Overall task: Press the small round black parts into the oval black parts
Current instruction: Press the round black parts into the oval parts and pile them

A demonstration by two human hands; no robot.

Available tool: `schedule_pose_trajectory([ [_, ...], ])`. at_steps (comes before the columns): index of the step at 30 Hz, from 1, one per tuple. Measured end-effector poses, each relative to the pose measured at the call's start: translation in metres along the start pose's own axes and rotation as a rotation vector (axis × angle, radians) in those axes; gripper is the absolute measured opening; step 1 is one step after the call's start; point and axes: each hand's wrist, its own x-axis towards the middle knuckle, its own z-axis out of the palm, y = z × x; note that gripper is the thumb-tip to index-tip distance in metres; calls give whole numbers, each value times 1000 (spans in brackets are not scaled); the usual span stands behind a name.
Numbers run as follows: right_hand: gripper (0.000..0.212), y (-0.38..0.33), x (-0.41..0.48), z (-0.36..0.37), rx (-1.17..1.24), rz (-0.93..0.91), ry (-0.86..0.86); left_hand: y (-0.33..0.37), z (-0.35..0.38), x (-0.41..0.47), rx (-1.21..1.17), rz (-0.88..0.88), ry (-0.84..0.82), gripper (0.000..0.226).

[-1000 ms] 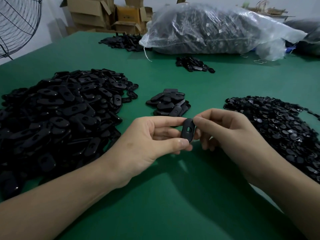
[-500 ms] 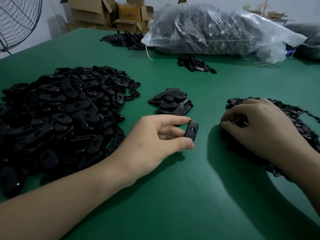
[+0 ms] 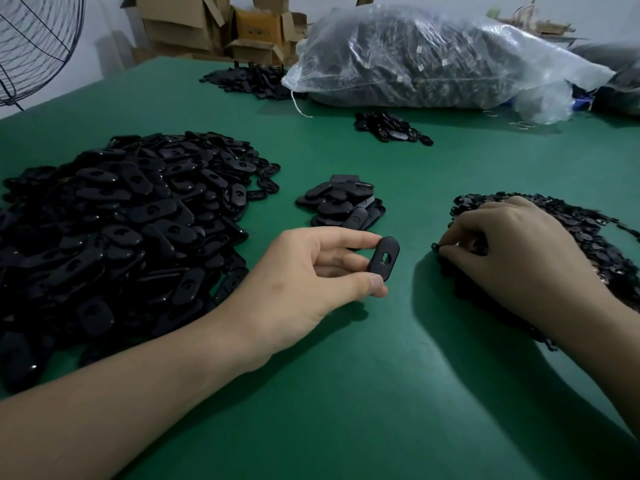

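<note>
1. A wire fan [image 3: 34, 46] stands off the desk [image 3: 346, 393], far to the left of and behind the small heap of oval parts [image 3: 341, 202] that lies mid-desk.
2. A large heap of oval parts [image 3: 121, 230] spreads left of the small heap, well apart from it.
3. Cardboard boxes [image 3: 207, 26] sit far behind the small heap, past the desk's back edge, and a flat scatter of black parts [image 3: 249, 81] lies in front of them.
4. The left hand [image 3: 311, 282] hovers just in front of the small heap. It pinches one oval part [image 3: 383, 258] between thumb and forefinger. The part stands on end with its keyhole-shaped opening facing the camera, and the other fingers are loosely curled behind it.
5. A little cluster of black parts [image 3: 391, 128] lies behind and right of the small heap. A clear plastic bag [image 3: 433, 60] stuffed with dark parts lies beyond it.
6. The pile of small round parts [image 3: 588, 230] lies right of the small heap.
7. The right hand [image 3: 519, 258] rests palm-down on that pile, fingers curled. Its fingertips [image 3: 446, 244] meet at the pile's edge nearest the small heap. I cannot tell whether they pinch a part.
</note>
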Motion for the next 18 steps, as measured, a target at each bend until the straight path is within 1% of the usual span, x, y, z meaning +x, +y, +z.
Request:
schedule_pose_trajectory([
  [2,5,-1,0,0,11,1,26,0,0,0,-7,3,8,38],
  [4,5,-1,0,0,60,-3,89,0,-1,0,-22,7,20,39],
  [5,4,-2,-1,0,131,2,126,0,-1,0,-26,11,25,38],
  [6,3,-4,-1,-1,262,22,149,0,-1,0,-24,17,31,38],
  [7,2,-7,-2,-3,465,52,136,0,-1,0,-23,25,39,37],
  [8,2,-12,-3,-4,725,87,77,0,-1,1,-26,33,52,37],
  [9,6,-18,-4,-5,986,113,-3,0,-1,1,-35,41,69,36],
  [10,12,-22,-6,-5,1184,133,-71,0,-2,1,-44,48,85,35],
  [11,18,-25,-7,-4,1305,155,-129,0,-2,1,-50,54,99,35],
  [14,26,-31,-10,2,1482,195,-264,0,-2,1,-57,69,114,33],
  [18,22,-32,-11,4,1595,215,-343,0,-1,1,-63,78,118,32],
])
